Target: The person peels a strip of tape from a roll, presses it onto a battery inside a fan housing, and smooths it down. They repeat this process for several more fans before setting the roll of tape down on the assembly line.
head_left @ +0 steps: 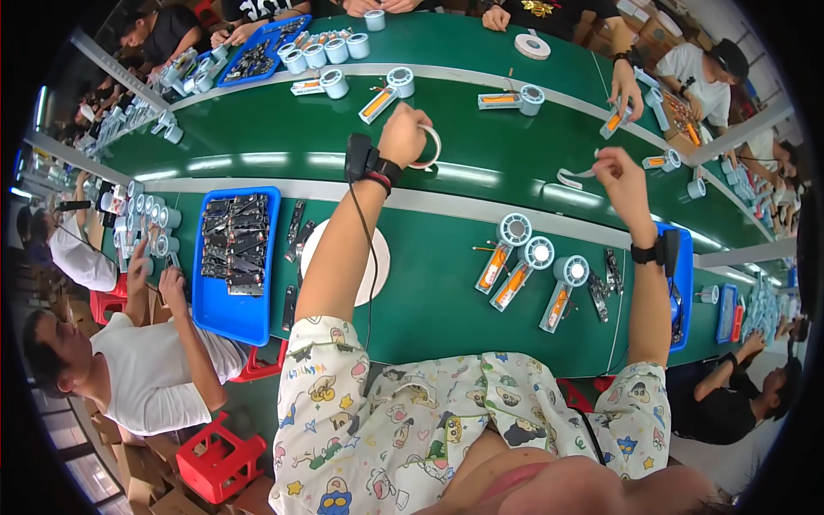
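Over the green conveyor belt [318, 120], my left hand [403, 137] is closed around the edge of a thin white tape roll [437, 148]. Just beyond its knuckles lies a pale blue fan unit [400, 82], its open handle showing an orange part. My right hand [621, 182] is raised at the right with thumb and fingers pinched together. A small white bit shows at its fingertips, and a curled white strip [573, 178] trails beside its lower fingers. Three more fan units [538, 253] with open handles lie on the green table between my forearms.
A blue tray [268, 257] of black parts stands left, near a white disc [378, 266] partly under my left forearm. Another blue tray [684, 283] sits beside my right forearm. Loose black parts [598, 296] lie near the fan units. Co-workers sit around; one hand [627, 90] reaches over the belt.
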Tool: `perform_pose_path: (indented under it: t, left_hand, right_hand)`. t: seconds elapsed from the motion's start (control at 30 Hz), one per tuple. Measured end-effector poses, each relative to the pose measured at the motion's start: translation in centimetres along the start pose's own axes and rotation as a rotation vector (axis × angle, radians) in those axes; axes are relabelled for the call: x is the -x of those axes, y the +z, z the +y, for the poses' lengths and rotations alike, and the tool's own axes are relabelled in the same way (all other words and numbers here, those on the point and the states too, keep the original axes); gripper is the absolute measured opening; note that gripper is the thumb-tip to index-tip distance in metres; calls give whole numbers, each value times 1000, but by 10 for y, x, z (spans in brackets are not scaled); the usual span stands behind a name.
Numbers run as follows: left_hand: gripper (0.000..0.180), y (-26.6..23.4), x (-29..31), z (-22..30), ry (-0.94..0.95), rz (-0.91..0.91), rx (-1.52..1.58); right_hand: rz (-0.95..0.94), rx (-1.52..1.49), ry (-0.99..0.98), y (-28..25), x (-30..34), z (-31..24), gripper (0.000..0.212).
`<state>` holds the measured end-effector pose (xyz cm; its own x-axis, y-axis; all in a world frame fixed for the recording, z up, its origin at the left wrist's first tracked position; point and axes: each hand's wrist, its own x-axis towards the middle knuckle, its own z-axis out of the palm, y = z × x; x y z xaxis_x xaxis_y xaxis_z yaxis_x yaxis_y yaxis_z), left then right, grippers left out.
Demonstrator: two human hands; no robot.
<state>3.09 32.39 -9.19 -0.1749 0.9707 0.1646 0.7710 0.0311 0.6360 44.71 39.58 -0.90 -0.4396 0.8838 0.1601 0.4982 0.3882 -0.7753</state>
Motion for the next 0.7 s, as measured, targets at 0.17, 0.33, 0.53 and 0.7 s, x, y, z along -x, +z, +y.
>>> perform_pose_path:
  t: [0.17,0.33,0.53,0.7]
  left_hand:
    - [22,22,25,3,283,151,-5]
    - [23,1,36,13,132,136,110]
    - [27,-24,49,41,-67,200,-174]
    - [27,-51,54,34,-167,109,-141]
  right_hand:
    - [-327,-70,172,6,25,-15,11]
    - [-467,-194,332,31,26,16,15]
    - [-539,312,283,48,25,51,19]
    - [-426,689,145,55,31,25,25]
